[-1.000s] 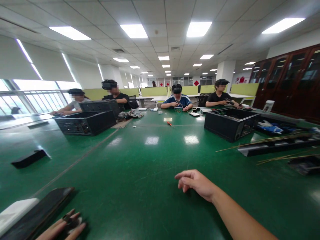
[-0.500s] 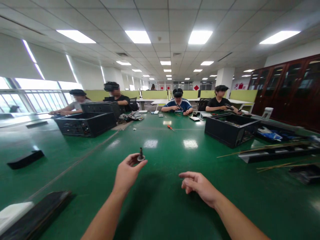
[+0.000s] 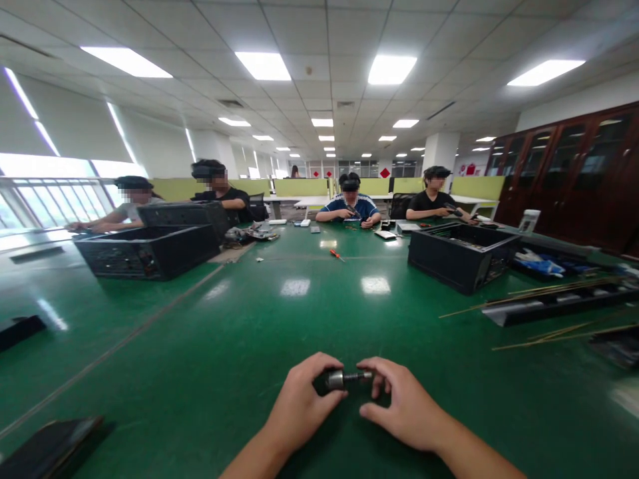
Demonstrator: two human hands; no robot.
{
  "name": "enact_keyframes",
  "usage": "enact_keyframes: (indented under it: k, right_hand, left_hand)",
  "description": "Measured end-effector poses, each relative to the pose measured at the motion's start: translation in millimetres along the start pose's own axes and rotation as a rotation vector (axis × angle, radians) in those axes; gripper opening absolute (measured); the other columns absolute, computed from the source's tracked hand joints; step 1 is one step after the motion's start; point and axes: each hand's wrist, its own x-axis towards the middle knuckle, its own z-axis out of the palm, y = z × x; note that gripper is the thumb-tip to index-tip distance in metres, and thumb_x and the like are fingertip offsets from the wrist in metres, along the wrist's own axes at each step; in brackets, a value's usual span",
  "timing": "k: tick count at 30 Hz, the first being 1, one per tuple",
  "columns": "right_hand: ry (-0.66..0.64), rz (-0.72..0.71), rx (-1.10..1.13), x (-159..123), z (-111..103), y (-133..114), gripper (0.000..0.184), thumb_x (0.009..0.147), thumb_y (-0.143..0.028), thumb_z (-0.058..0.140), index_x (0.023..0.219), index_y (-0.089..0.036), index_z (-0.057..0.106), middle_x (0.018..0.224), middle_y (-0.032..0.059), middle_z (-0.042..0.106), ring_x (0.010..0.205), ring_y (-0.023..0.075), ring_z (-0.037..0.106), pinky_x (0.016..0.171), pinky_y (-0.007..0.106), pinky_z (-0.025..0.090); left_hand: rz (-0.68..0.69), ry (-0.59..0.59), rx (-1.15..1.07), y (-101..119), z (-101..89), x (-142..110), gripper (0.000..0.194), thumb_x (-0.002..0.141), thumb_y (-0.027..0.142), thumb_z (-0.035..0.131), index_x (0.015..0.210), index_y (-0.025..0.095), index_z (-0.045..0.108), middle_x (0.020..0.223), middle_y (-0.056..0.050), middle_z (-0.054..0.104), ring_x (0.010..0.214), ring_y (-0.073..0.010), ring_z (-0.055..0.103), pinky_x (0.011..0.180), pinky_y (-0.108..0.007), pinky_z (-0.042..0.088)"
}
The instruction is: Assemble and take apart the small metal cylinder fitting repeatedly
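Left hand (image 3: 302,402) clasps a metal part (image 3: 336,380) crosswise, thin end pointing toward loosely curled right hand (image 3: 410,407).

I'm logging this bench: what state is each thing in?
Small silvery cylindrical metal part with dark stem: held sideways, stem pointing right.
Left hand: gripping the part's thick end.
Right hand: open beside the stem, contact unclear.
Orange-handled screwdriver: lying on the glossy green tabletop.
Black box-shaped metal case, right: open-topped.
Black box-shaped metal case, left: open-topped.
Rectangular white ceiling lights: lit.
Reddish-brown wooden glass-paned cabinets: shut.
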Motion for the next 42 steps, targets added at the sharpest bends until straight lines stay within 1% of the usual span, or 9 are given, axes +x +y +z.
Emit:
enact_keyframes:
  k: [3, 6, 9, 12, 17, 25, 31, 37, 42]
  right_hand:
    - [0.024, 0.004, 0.016, 1, 3, -3, 0.045, 0.07, -0.021, 0.073, 0.114, -0.022, 0.065, 0.089, 0.0028, 0.067, 0.075, 0.0174, 0.061, 0.072, 0.029, 0.045]
    - [0.04, -0.022, 0.004, 2, 4, -10, 0.029, 0.071, -0.021, 0.072, 0.101, -0.021, 0.07, 0.085, 0.002, 0.068, 0.074, 0.017, 0.06, 0.068, 0.027, 0.043]
    - [0.045, -0.037, -0.013, 2, 5, -14, 0.017, 0.073, -0.023, 0.072, 0.089, -0.021, 0.073, 0.08, 0.0019, 0.068, 0.072, 0.0171, 0.059, 0.065, 0.026, 0.042]
    - [0.06, -0.039, 0.004, 2, 7, -12, 0.013, 0.075, -0.024, 0.071, 0.087, -0.021, 0.074, 0.079, 0.0023, 0.07, 0.072, 0.0172, 0.06, 0.064, 0.026, 0.042]
    - [0.062, -0.031, 0.022, 3, 8, -6, 0.011, 0.077, -0.026, 0.07, 0.085, -0.021, 0.075, 0.08, 0.0029, 0.071, 0.073, 0.0178, 0.063, 0.067, 0.027, 0.044]
    - [0.059, -0.011, -0.044, 4, 2, -8, 0.012, 0.079, -0.029, 0.069, 0.085, -0.021, 0.076, 0.077, 0.0022, 0.071, 0.07, 0.0171, 0.06, 0.064, 0.026, 0.04]
    - [0.02, -0.012, -0.024, 4, 1, -8, 0.023, 0.088, -0.034, 0.059, 0.081, -0.019, 0.075, 0.072, 0.0022, 0.069, 0.068, 0.0164, 0.059, 0.063, 0.026, 0.039]
    - [0.065, -0.015, -0.047, 4, -1, -4, 0.013, 0.081, -0.029, 0.067, 0.087, -0.02, 0.074, 0.076, 0.0027, 0.069, 0.069, 0.0169, 0.059, 0.064, 0.026, 0.04]
    - [0.086, 0.006, -0.067, 5, -3, -3, 0.011, 0.079, -0.024, 0.068, 0.087, -0.02, 0.073, 0.074, 0.0017, 0.067, 0.069, 0.0161, 0.057, 0.064, 0.026, 0.041]
  left_hand:
    - [0.071, -0.006, -0.048, -2, 0.8, -1, 0.028, 0.07, 0.011, 0.072, 0.094, 0.023, 0.068, 0.093, -0.002, 0.071, 0.088, -0.0188, 0.065, 0.082, -0.031, 0.05]
    - [0.126, -0.027, -0.079, -1, 5.7, -3, 0.028, 0.072, 0.009, 0.07, 0.095, 0.024, 0.068, 0.095, -0.003, 0.07, 0.09, -0.0181, 0.065, 0.084, -0.03, 0.05]
    - [0.141, -0.032, -0.079, 2, 9.1, -4, 0.027, 0.073, 0.008, 0.069, 0.094, 0.024, 0.068, 0.094, -0.002, 0.07, 0.09, -0.0176, 0.065, 0.084, -0.029, 0.05]
    - [0.133, -0.03, -0.07, 4, 9.6, -4, 0.027, 0.073, 0.009, 0.069, 0.095, 0.024, 0.068, 0.094, -0.002, 0.069, 0.09, -0.0174, 0.064, 0.083, -0.029, 0.049]
    - [0.111, -0.048, -0.043, 6, 9.6, -4, 0.022, 0.074, 0.014, 0.07, 0.094, 0.024, 0.068, 0.092, -0.003, 0.069, 0.089, -0.0184, 0.064, 0.081, -0.03, 0.05]
    - [0.087, -0.023, -0.024, 2, 9.5, -6, 0.024, 0.073, 0.014, 0.072, 0.095, 0.024, 0.068, 0.094, -0.003, 0.069, 0.09, -0.0187, 0.065, 0.083, -0.031, 0.05]
    - [0.086, 0.001, -0.02, 2, 8.4, -6, 0.028, 0.072, 0.012, 0.072, 0.097, 0.024, 0.068, 0.096, -0.002, 0.069, 0.092, -0.0185, 0.065, 0.085, -0.031, 0.05]
    - [0.083, 0.014, -0.011, 0, 5.8, -6, 0.024, 0.074, 0.014, 0.071, 0.096, 0.023, 0.068, 0.094, -0.002, 0.069, 0.09, -0.0182, 0.065, 0.083, -0.03, 0.05]
    - [0.073, 0.045, 0.005, 1, 3.7, -4, 0.025, 0.072, 0.011, 0.071, 0.095, 0.023, 0.068, 0.093, -0.002, 0.069, 0.089, -0.018, 0.065, 0.083, -0.03, 0.05]
